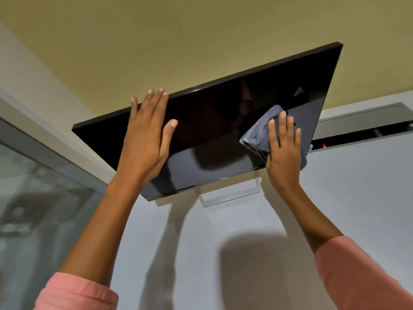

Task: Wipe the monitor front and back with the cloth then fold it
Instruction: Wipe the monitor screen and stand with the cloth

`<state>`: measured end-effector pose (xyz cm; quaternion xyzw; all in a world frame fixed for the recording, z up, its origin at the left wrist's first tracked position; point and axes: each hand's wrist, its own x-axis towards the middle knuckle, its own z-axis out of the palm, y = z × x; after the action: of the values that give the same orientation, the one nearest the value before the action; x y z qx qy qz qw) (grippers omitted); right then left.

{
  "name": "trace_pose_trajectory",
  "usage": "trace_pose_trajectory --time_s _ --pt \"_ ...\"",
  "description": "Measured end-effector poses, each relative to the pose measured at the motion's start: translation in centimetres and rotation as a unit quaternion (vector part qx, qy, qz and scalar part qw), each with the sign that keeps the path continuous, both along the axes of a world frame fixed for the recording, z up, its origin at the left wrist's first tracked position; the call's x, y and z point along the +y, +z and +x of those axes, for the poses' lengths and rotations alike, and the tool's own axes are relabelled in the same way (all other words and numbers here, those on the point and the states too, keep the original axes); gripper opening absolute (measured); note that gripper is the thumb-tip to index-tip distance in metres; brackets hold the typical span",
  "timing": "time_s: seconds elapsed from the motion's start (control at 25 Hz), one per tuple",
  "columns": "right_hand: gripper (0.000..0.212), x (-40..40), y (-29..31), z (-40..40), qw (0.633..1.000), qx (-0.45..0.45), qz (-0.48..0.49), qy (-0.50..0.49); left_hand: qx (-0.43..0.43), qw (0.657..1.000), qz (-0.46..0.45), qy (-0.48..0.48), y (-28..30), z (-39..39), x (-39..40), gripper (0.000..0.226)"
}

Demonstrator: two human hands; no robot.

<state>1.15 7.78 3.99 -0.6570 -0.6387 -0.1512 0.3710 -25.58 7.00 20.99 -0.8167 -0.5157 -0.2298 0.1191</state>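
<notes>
Front-wiping is in hand: right hand (283, 151) presses the grey microfibre cloth (260, 133) with straight fingers against the Dell monitor (212, 121) screen's right side, left hand (145, 139) flat, bracing; next move likely calls for sweeping leftward.

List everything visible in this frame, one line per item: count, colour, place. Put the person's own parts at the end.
monitor: 1, black, screen dark, centre of view, tilted in frame
stand: 1, silver, under the monitor's lower edge
cloth: 1, grey, bunched against the right part of the screen
wall: 1, pale grey, behind the monitor
glass panel: 1, grey-framed, far left
sleeves: 2, pink, bottom corners
left hand: 1, fingers straight, flat over the screen's left part, by the top edge
right hand: 1, fingers straight, pressing the cloth on the screen
</notes>
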Motion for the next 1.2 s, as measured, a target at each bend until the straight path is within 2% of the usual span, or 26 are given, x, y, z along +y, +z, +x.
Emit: trace_pose_trajectory --time_s 0.08,0.16,0.2,0.28,0.32,0.4,0.48,0.52,0.6,0.64,0.8,0.92,1.04,1.12,1.2 --pt "0.081 -0.9 -0.5 -2.1 0.99 0.111 -0.053 -0.069 -0.002 1.0 -0.007 -0.024 0.4 0.2 0.2 0.053" --pt "0.081 -2.0 -1.9 -4.5 0.964 0.234 -0.087 -0.091 0.0 0.999 -0.009 -0.04 0.5 0.2 0.5 0.053" --pt "0.079 -2.7 -2.6 -6.3 0.943 0.311 -0.089 -0.076 0.002 0.999 -0.01 -0.045 0.3 0.1 0.6 0.053" --pt "0.076 -4.0 -2.6 -9.9 0.879 0.469 -0.086 -0.012 0.007 0.999 -0.008 -0.053 0.2 0.0 0.8 0.054" --pt "0.076 -4.5 -2.1 -11.6 0.856 0.511 -0.085 0.014 0.011 0.998 -0.005 -0.058 0.2 0.0 0.8 0.054" --pt "0.078 -5.1 -1.2 -13.9 0.844 0.53 -0.073 0.027 0.015 0.998 0.0 -0.066 0.3 0.1 1.0 0.053" --pt "0.077 -4.4 -0.6 -14.3 0.854 0.516 -0.062 0.019 0.011 0.998 0.0 -0.07 0.6 0.2 1.1 0.052" --pt "0.076 -3.6 -0.4 -13.7 0.867 0.493 -0.074 0.005 0.009 0.997 -0.001 -0.074 0.8 0.4 1.2 0.051" --pt "0.074 -1.9 -0.2 -11.8 0.919 0.369 -0.107 -0.089 0.013 0.996 -0.005 -0.088 1.0 1.1 1.5 0.05" --pt "0.074 -1.0 -0.1 -10.4 0.926 0.344 -0.098 -0.122 0.015 0.995 -0.005 -0.097 1.0 1.5 1.8 0.05" --pt "0.07 1.4 0.8 -4.0 0.894 0.411 -0.065 -0.168 0.041 0.991 0.012 -0.125 1.1 3.5 2.9 0.051" --pt "0.067 1.2 0.5 -1.6 0.82 0.534 -0.074 -0.193 0.067 0.989 0.025 -0.129 0.9 4.7 3.1 0.054" --pt "0.065 0.4 -0.6 -3.1 0.772 0.581 -0.156 -0.208 0.083 0.989 0.051 -0.114 0.4 5.9 3.2 0.055" --pt "0.064 -0.3 -0.7 -5.9 0.77 0.58 -0.182 -0.194 0.094 0.988 0.068 -0.102 -0.1 6.5 3.3 0.055" --pt "0.066 -0.7 0.3 -8.7 0.803 0.551 -0.157 -0.164 0.09 0.988 0.075 -0.097 -0.4 6.9 3.5 0.054"
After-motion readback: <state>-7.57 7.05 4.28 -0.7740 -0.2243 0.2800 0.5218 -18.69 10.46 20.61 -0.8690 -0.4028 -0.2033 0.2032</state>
